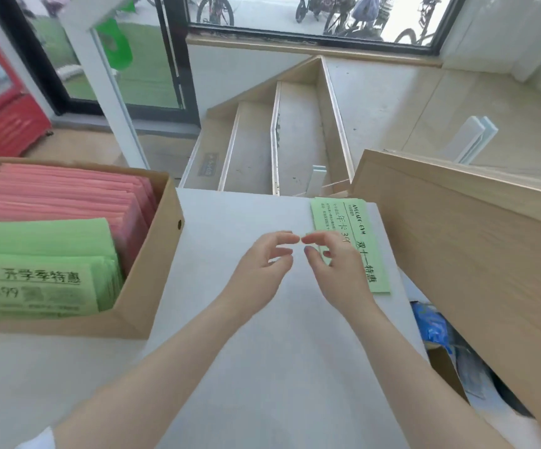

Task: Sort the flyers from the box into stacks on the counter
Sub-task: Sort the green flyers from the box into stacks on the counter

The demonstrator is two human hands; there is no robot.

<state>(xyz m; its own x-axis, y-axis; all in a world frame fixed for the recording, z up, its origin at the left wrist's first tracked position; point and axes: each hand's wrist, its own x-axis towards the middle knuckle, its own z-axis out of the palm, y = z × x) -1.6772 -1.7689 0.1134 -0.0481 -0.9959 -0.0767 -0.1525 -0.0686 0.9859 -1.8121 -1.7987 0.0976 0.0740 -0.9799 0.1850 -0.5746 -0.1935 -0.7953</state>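
Hands meeting over the counter (262,367), between the box (152,270) and one sorted flyer (368,247).

Both the left hand (262,264) and right hand (334,267) hold nothing, fingers loosely curled, fingertips nearly touching. Green flyers (42,254) and pink flyers (68,192) remain in the box. Risk: the lone flyer lies at the counter's right edge, and a brush from the right hand could push it off.
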